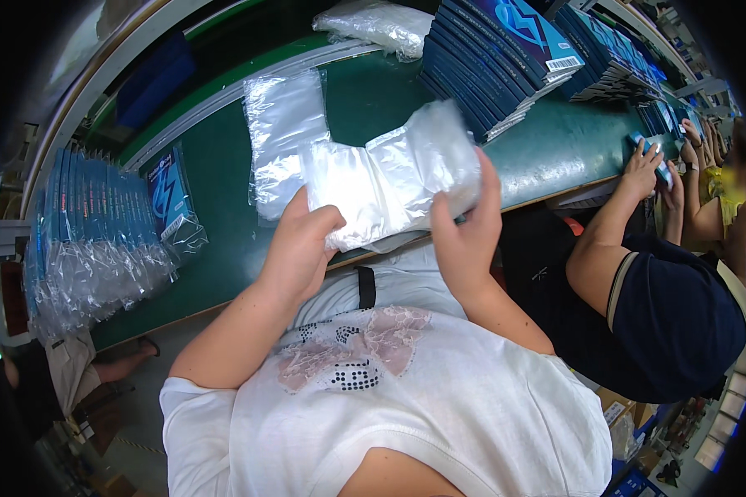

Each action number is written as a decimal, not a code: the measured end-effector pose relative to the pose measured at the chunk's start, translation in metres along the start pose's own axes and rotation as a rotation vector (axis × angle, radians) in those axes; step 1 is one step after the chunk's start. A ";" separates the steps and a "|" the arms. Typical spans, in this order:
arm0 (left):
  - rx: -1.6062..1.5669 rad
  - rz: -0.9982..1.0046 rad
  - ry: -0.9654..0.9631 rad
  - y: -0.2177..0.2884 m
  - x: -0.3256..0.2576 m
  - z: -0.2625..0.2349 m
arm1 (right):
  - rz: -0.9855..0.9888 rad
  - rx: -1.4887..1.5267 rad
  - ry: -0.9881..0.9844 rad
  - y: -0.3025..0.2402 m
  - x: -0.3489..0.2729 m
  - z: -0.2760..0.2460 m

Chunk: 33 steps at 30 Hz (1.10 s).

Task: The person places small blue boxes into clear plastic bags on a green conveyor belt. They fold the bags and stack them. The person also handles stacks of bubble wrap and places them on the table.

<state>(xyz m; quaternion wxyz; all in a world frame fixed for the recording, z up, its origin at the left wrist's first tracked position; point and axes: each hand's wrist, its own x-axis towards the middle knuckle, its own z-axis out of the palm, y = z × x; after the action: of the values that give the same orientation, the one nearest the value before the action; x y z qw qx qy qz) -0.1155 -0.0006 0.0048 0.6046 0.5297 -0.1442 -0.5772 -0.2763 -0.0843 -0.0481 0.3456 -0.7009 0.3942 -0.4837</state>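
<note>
Between my two hands is a stack of clear plastic bags (389, 178), creased down its middle and held over the table's near edge. My left hand (302, 240) grips its left side, thumb on top. At the other end, my right hand (470, 224) is wrapped round the right side with the thumb over the front. The far right corner of the bags is smeared by motion. Another flat pile of clear bags (283, 124) lies on the green table (215, 282) just beyond my left hand.
Blue flat boxes in clear bags (99, 199) stand in a row at the left. Tall stacks of dark blue boxes (489, 62) rise at the back right. A plastic bundle (373, 25) lies at the back. At my right, a co-worker (655, 306) handles a small blue item.
</note>
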 end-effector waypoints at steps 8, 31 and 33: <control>-0.218 -0.024 0.062 -0.009 -0.002 -0.007 | 0.325 0.443 0.096 -0.003 -0.001 -0.007; 0.082 0.164 0.129 -0.036 -0.013 -0.008 | 0.012 -0.803 -0.409 -0.021 0.026 -0.022; 0.089 0.167 0.115 -0.035 -0.013 -0.008 | 0.076 -0.845 -0.477 -0.026 0.034 -0.020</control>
<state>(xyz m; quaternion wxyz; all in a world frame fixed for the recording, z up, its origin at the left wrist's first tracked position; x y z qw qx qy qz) -0.1323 0.0223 -0.0213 0.6337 0.5744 -0.1783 -0.4866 -0.2817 -0.1048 -0.0060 0.1287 -0.8563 0.4912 -0.0941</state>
